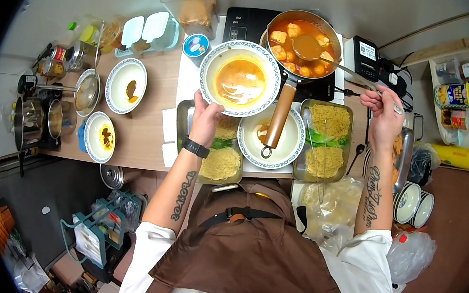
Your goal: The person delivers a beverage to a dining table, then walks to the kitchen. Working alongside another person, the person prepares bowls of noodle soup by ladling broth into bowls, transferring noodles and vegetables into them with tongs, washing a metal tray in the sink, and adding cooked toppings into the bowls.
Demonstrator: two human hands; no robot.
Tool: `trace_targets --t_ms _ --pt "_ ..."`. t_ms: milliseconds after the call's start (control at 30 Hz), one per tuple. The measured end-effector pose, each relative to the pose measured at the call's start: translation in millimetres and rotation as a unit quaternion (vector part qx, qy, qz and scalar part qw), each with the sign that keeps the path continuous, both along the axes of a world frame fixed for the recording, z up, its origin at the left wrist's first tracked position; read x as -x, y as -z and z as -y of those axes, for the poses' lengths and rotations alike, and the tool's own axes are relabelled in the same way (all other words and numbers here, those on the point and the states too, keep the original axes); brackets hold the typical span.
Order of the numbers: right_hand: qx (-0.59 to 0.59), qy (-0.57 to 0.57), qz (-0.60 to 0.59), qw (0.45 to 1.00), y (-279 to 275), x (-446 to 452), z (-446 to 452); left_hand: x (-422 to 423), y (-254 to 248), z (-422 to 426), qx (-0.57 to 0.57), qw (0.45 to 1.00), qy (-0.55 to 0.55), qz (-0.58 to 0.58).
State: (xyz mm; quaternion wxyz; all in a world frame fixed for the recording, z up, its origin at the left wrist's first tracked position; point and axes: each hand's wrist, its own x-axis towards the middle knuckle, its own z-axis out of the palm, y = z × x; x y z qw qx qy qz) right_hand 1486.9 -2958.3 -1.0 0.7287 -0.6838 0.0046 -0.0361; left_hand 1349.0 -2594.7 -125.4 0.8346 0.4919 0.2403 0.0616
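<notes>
My left hand (206, 117) grips the near rim of a white bowl with a blue patterned border (209, 80), raised beside the pot. Orange-brown broth (240, 82) pools inside it. Closed around the handle of a ladle (307, 48) is my right hand (385, 109). The ladle's scoop, full of broth, is over the pot (271, 23), where reddish soup with tofu-like chunks and round balls shows. The pot's wooden handle (280, 117) points toward me, above a second patterned bowl (287, 154) with some brown sauce in it.
Metal trays of noodles and greens flank the lower bowl, including the right tray (349, 114). More sauced bowls stand left, among them one bowl (116, 78). A blue-lidded can (196, 45) is beside the raised bowl. Black appliances (365, 56) and cables sit right of the pot.
</notes>
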Motion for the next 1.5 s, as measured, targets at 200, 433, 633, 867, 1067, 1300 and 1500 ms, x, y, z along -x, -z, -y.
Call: trace_targets --t_ms 200,433,633,867,1067,1300,1500 --pt "-0.003 -0.07 -0.01 0.997 -22.0 17.1 -20.1 -0.6 -6.3 2.1 0.005 1.0 -0.005 -0.014" --pt "0.019 -0.197 0.006 0.98 -7.3 32.0 -43.6 -0.3 -10.3 1.4 0.019 1.0 0.009 -0.007" --pt "0.13 -0.265 0.172 0.94 -14.9 37.1 -33.7 -1.5 -13.0 1.9 0.021 1.0 0.0 -0.007" --pt "0.153 -0.104 0.108 0.977 9.7 15.2 -7.2 -1.0 -9.9 0.9 0.028 1.0 -0.004 0.0" --pt "0.128 -0.039 0.043 0.99 24.2 11.7 -6.7 0.7 0.3 -3.0 0.007 1.0 0.011 -0.001" --pt "0.014 0.029 -0.015 0.999 24.0 0.0 5.0 1.5 2.2 -3.0 0.011 1.0 0.014 0.001" --pt "0.0 0.006 -0.013 1.0 -1.7 5.3 7.3 1.2 -7.5 0.2 0.02 1.0 0.007 0.002"
